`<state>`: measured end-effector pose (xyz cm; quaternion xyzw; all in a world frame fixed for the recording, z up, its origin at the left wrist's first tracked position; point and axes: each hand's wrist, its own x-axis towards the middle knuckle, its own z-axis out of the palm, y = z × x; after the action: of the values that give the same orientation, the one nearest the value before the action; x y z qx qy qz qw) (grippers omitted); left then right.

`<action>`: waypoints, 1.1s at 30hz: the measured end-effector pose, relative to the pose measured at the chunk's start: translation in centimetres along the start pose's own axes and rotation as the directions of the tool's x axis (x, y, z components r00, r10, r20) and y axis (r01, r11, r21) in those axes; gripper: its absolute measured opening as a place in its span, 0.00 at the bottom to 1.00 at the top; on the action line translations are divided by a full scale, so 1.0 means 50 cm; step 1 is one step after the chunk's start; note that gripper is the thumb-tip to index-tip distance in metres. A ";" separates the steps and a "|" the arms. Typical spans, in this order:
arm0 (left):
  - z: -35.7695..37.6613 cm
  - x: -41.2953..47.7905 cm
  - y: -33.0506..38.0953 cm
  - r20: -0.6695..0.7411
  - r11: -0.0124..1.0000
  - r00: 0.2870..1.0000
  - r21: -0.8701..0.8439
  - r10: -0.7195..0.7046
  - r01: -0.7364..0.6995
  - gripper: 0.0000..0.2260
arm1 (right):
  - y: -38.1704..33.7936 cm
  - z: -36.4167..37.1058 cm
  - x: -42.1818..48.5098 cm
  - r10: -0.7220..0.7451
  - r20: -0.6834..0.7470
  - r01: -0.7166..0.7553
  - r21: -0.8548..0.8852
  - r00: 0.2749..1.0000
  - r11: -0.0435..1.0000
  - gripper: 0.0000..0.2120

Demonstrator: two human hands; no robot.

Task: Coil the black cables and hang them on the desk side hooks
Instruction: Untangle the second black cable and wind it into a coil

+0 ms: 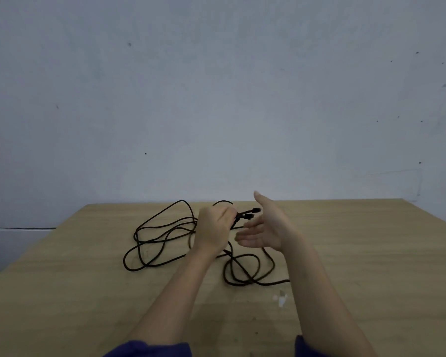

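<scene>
Two plugs [251, 213]: jutting from my left hand [213, 229], gripping cable [135, 237] ends;
Right hand [267, 228]: released, flat, beside plugs

A plain pale grey-blue painted wall [216, 99] fills the far side, dotted with small dark specks [145, 153], more of them to the right. Below it lies a light brown wood-grain tabletop [371, 253] with a small white scuffed patch [281, 300] near its middle. At far left a low white ledge [16, 240] carries a thin dark line [21, 228] along its top.
</scene>
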<state>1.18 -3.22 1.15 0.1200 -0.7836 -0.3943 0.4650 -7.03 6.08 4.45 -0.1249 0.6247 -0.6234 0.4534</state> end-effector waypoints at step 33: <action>0.080 -0.077 0.033 0.543 0.104 0.517 -0.616 -0.661 0.781 0.25 | 0.037 -0.006 0.044 -0.494 -0.501 0.588 0.037 0.711 0.808 0.18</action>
<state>0.25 2.05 -1.14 0.2313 -0.3708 -0.8857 0.1563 -7.71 5.03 1.84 -0.1040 0.5865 -0.7976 0.0951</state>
